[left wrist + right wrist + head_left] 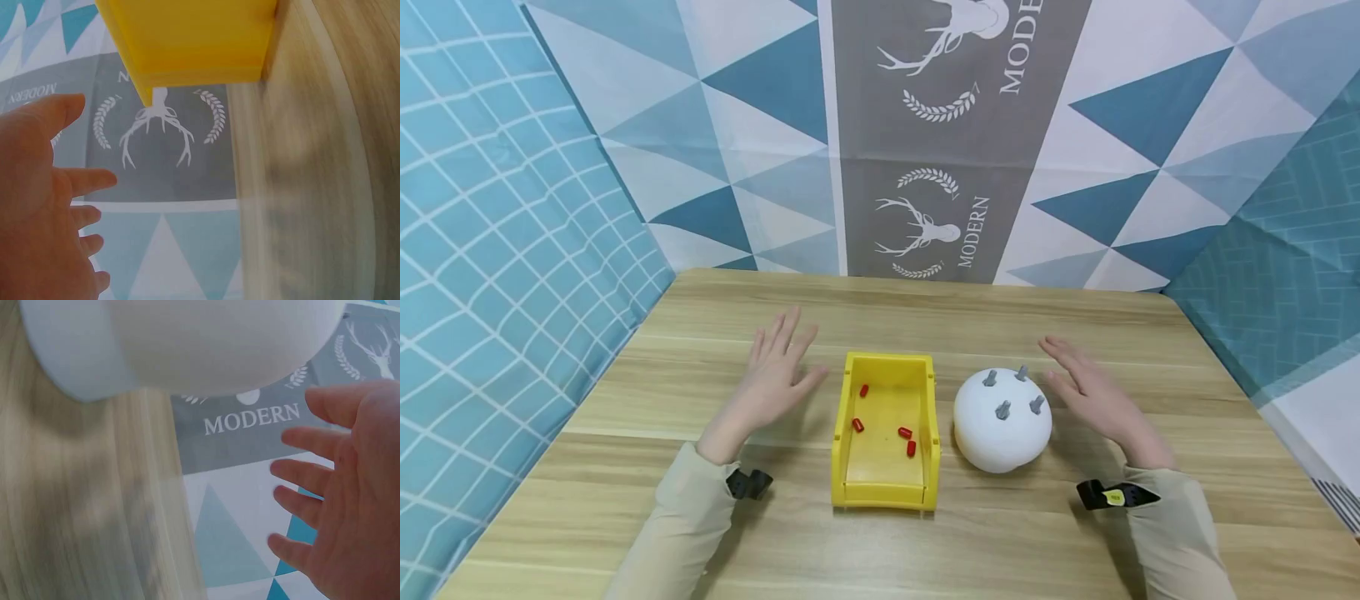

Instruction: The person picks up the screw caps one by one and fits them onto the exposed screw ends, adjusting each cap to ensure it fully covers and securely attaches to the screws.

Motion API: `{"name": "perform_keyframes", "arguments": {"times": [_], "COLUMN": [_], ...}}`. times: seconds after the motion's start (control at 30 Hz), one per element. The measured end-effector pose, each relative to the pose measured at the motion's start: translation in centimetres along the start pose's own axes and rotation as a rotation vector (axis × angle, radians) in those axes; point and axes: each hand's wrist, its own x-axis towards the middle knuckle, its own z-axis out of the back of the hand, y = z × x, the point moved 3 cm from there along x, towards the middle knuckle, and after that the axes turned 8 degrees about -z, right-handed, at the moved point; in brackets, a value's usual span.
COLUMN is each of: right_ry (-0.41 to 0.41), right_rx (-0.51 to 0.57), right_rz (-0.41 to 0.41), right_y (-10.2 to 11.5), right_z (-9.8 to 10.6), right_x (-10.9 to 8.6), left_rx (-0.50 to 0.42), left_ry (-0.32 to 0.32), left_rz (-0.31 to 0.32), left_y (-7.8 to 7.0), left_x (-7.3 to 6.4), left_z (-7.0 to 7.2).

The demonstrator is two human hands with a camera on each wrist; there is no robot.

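Left grip and right grip spread wide — yellow bin and white ball stand between.

Head view looks forward and down; closer wrist views share its backdrop.

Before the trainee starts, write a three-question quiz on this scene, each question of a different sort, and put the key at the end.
1. How many red pieces lie in the bin?
2. True or false: the left hand holds nothing.
3. Which of these is nearest to the right hand?
A) the bin
B) the ball
C) the left hand

Key: 1. Four. 2. True. 3. B.
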Motion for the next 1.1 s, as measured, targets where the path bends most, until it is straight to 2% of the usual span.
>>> {"name": "perform_keyframes", "arguments": {"times": [0.27, 0.43, 0.53, 0.7, 0.93, 1.1], "right_ry": [0.105, 0.131, 0.145, 0.173, 0.161, 0.188], "right_rx": [0.138, 0.208, 0.231, 0.257, 0.234, 0.293], "right_rz": [0.044, 0.080, 0.088, 0.077, 0.104, 0.115], "right_y": [0.7, 1.0, 1.0, 1.0, 0.8, 0.9], "right_z": [0.2, 0.1, 0.0, -0.4, -0.5, -0.6], "right_x": [-0.9, -1.4, -1.6, -1.8, -1.8, -2.0], "left_rx": [-0.019, -0.061, -0.048, -0.024, -0.021, -0.007], "left_ry": [0.021, 0.013, 0.015, 0.069, 0.142, 0.185], "left_rz": [-0.081, -0.128, -0.154, -0.178, -0.219, -0.248], "left_y": [-2.2, -3.7, -4.6, -5.9, -7.6, -8.5], "left_x": [-0.1, -0.3, -0.3, 0.1, 0.5, 0.6], "left_z": [-0.1, -0.4, -0.7, -1.1, -1.4, -1.9]}}
